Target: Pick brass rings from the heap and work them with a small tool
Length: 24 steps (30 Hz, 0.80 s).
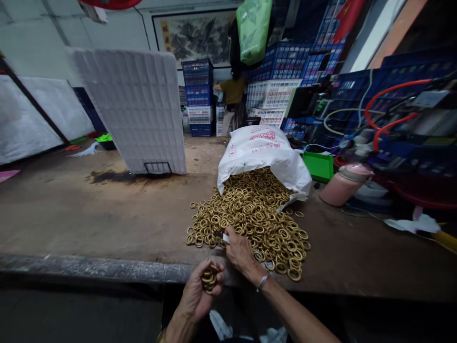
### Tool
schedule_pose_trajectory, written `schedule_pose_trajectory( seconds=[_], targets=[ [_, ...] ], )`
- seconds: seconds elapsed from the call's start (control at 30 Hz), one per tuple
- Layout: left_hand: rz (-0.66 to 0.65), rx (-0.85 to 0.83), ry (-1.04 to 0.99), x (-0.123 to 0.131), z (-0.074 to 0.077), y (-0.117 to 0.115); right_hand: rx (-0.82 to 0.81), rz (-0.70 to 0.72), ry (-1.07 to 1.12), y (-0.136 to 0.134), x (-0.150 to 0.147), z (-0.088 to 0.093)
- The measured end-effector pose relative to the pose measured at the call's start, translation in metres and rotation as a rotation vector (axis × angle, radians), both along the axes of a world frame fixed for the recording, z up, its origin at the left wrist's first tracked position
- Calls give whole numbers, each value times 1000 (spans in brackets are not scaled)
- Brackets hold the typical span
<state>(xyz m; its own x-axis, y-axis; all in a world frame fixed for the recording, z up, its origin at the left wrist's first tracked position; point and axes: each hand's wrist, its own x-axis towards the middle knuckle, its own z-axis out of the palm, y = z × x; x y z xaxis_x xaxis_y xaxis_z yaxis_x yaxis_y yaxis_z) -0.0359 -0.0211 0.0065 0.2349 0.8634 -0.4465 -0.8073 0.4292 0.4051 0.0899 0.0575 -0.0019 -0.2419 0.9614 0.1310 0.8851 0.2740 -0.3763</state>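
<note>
Several gold-coloured rings [209, 280] sit in the curled fingers of my left hand [196, 291], just off the table's front edge. My right hand [241, 252] is at the near left side of a large heap of gold rings [246, 219]. Between its thumb and fingers shows a small dark-tipped object with a white part [225, 238]; its kind cannot be made out. The heap spills from the mouth of a white woven sack [257, 150] with red print, lying on its side on the table.
On the brown table [150, 219] a pale ribbed panel [132, 109] stands upright in a black wire holder [157, 168]. A green tray [317, 166] and pink bottle [344, 183] are right of the sack. A person [232, 95] stands behind near stacked crates [200, 95].
</note>
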Motion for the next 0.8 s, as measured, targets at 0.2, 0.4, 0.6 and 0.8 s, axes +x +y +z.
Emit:
schedule_pose_trajectory(
  seconds=[0.2, 0.4, 0.6, 0.8],
  targets=[
    [56, 90, 353, 8, 5, 6, 7, 151, 270, -21, 14, 4],
    [-2, 231, 629, 14, 5, 10, -88, 239, 372, -41, 14, 17],
    [3, 250, 849, 13, 13, 9, -317, 93, 689, -38, 7, 11],
    [-74, 268, 814, 12, 13, 5, -418, 31, 779, -34, 8, 6]
  ],
)
